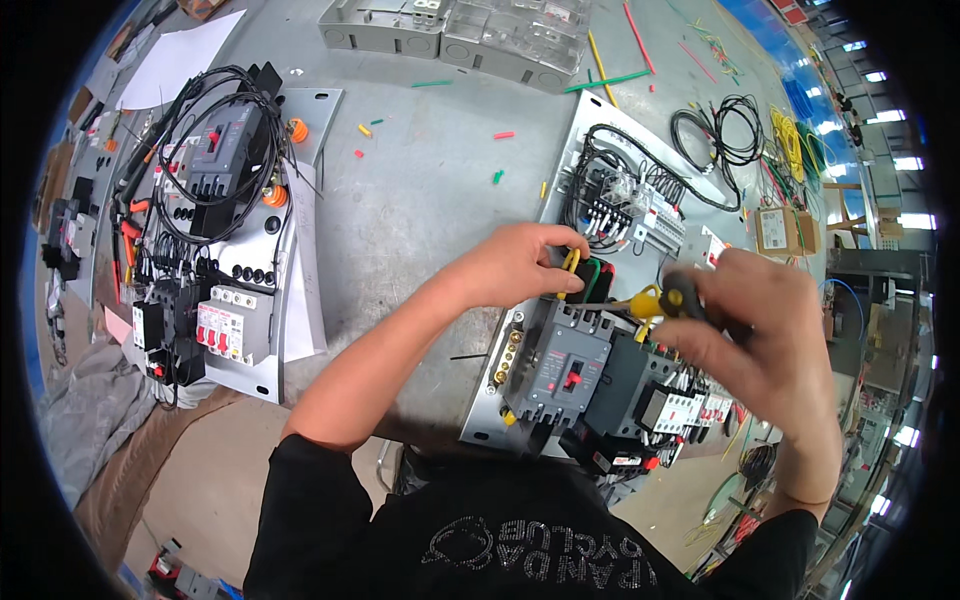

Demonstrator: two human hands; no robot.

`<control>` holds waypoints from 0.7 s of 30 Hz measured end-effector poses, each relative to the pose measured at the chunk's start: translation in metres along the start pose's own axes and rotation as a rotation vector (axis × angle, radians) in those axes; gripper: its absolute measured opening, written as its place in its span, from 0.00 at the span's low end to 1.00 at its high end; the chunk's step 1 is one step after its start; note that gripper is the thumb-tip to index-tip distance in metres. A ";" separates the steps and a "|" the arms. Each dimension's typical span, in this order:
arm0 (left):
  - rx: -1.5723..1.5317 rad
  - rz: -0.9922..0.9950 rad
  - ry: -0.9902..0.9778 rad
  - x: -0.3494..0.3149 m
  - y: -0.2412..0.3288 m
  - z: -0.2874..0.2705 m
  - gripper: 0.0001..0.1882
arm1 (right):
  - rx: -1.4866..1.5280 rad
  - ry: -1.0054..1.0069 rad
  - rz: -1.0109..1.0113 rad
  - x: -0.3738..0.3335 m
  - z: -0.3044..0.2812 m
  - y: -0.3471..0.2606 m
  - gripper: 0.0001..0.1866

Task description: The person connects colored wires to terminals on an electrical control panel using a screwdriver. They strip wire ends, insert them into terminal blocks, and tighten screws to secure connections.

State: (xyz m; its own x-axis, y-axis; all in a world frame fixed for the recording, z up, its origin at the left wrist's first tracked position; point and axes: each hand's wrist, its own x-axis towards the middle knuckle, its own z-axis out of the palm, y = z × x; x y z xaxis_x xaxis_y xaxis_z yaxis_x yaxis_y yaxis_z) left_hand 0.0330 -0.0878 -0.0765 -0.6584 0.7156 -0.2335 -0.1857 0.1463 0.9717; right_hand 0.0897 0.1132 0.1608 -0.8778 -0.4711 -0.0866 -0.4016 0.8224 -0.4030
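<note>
My left hand (510,265) reaches in over the right-hand mounting plate (486,405), thumb and fingers pinched on a short yellow wire (572,260). Beside that wire is a green wire loop (592,280), with black and red parts around it. My right hand (770,335) is closed around a screwdriver (648,301) with a yellow and dark handle, slightly blurred. Its shaft points left to the upper end of a grey moulded-case circuit breaker (567,365) with a red toggle. Whether the tip sits in a screw cannot be made out. A brass terminal strip (508,358) lies left of the breaker.
Another wired plate (268,375) with coiled black cable (225,85) stands at the left. Grey enclosures (510,45) sit at the far edge. Wire scraps (503,135) are strewn over the bench. Black wire coils (738,130) and a cardboard box (785,231) lie at the right.
</note>
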 end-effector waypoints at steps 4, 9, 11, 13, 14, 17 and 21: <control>-0.089 -0.110 -0.028 -0.002 0.011 -0.002 0.20 | 0.412 -0.174 0.386 0.000 -0.009 -0.010 0.38; -0.050 -0.064 -0.040 -0.002 0.007 -0.005 0.20 | 0.774 -0.326 0.205 -0.008 -0.010 0.010 0.34; -0.024 -0.062 -0.039 -0.003 0.010 -0.004 0.20 | 0.776 -0.287 0.164 -0.008 -0.013 0.003 0.27; -0.012 -0.050 -0.041 -0.002 0.011 -0.004 0.21 | 0.418 -0.143 -0.025 -0.011 -0.010 0.001 0.22; -0.011 -0.042 -0.046 -0.001 0.009 -0.005 0.21 | 0.282 -0.100 -0.065 -0.012 -0.009 -0.002 0.21; -0.008 -0.028 -0.037 -0.002 0.005 -0.005 0.20 | -0.053 -0.009 -0.061 -0.013 -0.003 -0.015 0.18; 0.008 -0.029 -0.027 -0.003 0.006 -0.004 0.20 | 0.647 0.009 0.466 -0.008 0.005 -0.029 0.25</control>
State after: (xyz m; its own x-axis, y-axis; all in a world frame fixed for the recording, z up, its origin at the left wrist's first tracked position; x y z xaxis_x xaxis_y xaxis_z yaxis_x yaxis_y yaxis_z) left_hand 0.0307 -0.0922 -0.0704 -0.6332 0.7289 -0.2603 -0.1985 0.1721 0.9649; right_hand 0.1102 0.0915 0.1689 -0.9213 -0.1194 -0.3701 0.2361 0.5844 -0.7764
